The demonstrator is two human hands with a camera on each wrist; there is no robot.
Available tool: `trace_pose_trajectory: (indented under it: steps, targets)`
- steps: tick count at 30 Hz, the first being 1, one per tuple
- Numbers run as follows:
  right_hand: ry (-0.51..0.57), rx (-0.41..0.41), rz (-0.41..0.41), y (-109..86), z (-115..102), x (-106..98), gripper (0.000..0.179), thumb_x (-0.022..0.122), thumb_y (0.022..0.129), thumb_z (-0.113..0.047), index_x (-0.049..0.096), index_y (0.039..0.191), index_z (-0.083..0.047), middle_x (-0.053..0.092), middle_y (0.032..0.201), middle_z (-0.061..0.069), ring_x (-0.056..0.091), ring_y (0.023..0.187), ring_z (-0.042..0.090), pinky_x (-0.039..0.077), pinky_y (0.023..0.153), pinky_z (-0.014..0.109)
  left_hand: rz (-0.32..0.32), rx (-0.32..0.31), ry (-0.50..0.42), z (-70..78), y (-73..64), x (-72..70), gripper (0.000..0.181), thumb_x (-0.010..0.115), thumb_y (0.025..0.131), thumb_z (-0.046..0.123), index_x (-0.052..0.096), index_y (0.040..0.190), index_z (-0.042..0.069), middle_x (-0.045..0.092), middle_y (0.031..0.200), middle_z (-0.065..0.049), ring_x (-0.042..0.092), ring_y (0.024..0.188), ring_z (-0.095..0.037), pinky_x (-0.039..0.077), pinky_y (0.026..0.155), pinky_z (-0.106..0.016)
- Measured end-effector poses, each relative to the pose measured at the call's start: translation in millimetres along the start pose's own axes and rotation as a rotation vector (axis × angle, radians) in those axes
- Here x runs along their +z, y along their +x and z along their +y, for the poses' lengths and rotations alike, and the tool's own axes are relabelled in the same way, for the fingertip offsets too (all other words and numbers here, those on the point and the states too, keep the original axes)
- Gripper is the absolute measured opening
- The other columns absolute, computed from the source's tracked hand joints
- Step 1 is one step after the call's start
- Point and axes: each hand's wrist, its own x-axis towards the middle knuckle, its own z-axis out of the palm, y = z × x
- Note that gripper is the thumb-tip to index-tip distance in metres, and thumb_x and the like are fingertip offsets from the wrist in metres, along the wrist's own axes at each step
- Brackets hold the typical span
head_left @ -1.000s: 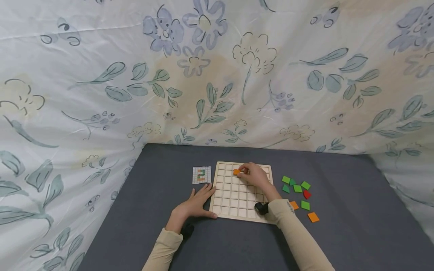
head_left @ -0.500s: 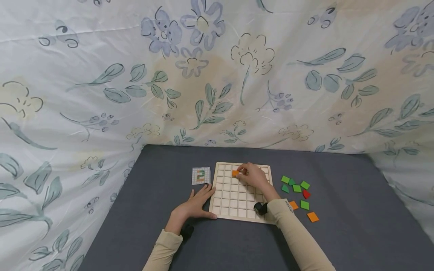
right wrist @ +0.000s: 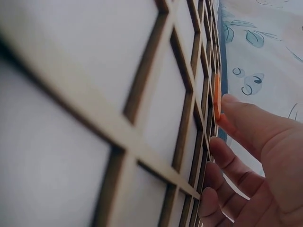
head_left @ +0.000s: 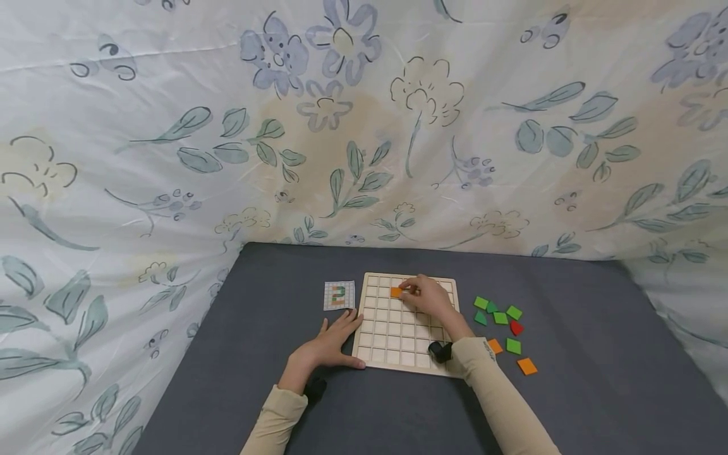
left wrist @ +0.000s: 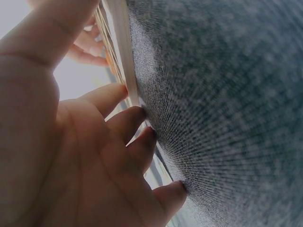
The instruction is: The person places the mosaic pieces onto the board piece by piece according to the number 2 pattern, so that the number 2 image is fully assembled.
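Note:
A light wooden grid board [head_left: 387, 328] lies on the dark cloth. My right hand [head_left: 428, 297] is over its far part, thumb and index finger at the right edge of an orange square tile [head_left: 395, 292]. That tile lies in or on a cell near the far row; in the right wrist view the orange tile [right wrist: 217, 97] appears edge-on against the fingertips. My left hand [head_left: 330, 341] rests spread on the cloth, its fingers and thumb touching the board's left edge. Seen from the left wrist, the fingertips meet the board's side [left wrist: 124, 52].
A small printed pattern card [head_left: 339, 296] lies left of the board. To the right are loose pieces: several green squares [head_left: 514, 345], green triangles [head_left: 480, 318], a red piece [head_left: 516, 327] and orange squares [head_left: 527, 366]. A floral curtain [head_left: 364, 158] hangs behind the table.
The orange tile, tilted in the fingers a second ago, now lies flatter against the board. My right hand has barely shifted, and the left hand stays in place.

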Motion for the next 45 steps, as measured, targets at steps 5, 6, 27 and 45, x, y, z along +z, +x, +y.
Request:
trace_pose_trajectory:
  steps: [5, 6, 27, 45]
  targets:
    - [0.028, 0.013, -0.006, -2.2, 0, -2, 0.023, 0.065, 0.087, -0.028, 0.07, 0.107, -0.018, 0.057, 0.086, -0.001, 0.051, 0.073, 0.013, 0.042, 0.059, 0.028, 0.001, -0.006, 0.003, 0.5, 0.3, 0.2, 0.097, 0.074, 0.076, 0.043, 0.02, 0.149, 0.01, 0.01, 0.155, -0.014, 0.005, 0.143, -0.032, 0.0, 0.107, -0.065]
    - [0.033, 0.018, -0.008, -2.6, 0, -2, 0.023, 0.065, 0.087, -0.028, 0.07, 0.107, -0.018, 0.057, 0.086, 0.0, 0.051, 0.072, 0.013, 0.042, 0.059, 0.029, 0.002, -0.006, 0.004, 0.6, 0.3, 0.2, 0.097, 0.074, 0.076, 0.043, 0.02, 0.149, 0.01, 0.01, 0.155, -0.014, 0.005, 0.143, -0.032, 0.0, 0.107, -0.065]
    - [0.068, 0.014, 0.028, -20.4, 16, -22, 0.029, 0.064, 0.089, -0.027, 0.067, 0.114, -0.013, 0.056, 0.089, 0.003, 0.049, 0.07, 0.016, 0.039, 0.052, 0.029, 0.004, -0.007, 0.008, -0.9, -0.6, -0.6, 0.097, 0.074, 0.076, 0.043, 0.019, 0.15, 0.011, 0.01, 0.155, -0.014, 0.004, 0.143, -0.032, -0.001, 0.108, -0.064]
    - [0.023, 0.007, 0.106, -38.6, 40, -43, 0.029, 0.065, 0.087, -0.023, 0.067, 0.113, -0.008, 0.057, 0.087, 0.007, 0.045, 0.064, 0.017, 0.036, 0.049, 0.028, 0.002, -0.004, 0.008, 0.5, -1.8, -1.5, 0.098, 0.074, 0.076, 0.044, 0.018, 0.15, 0.01, 0.01, 0.155, -0.014, 0.004, 0.143, -0.032, -0.001, 0.108, -0.065]
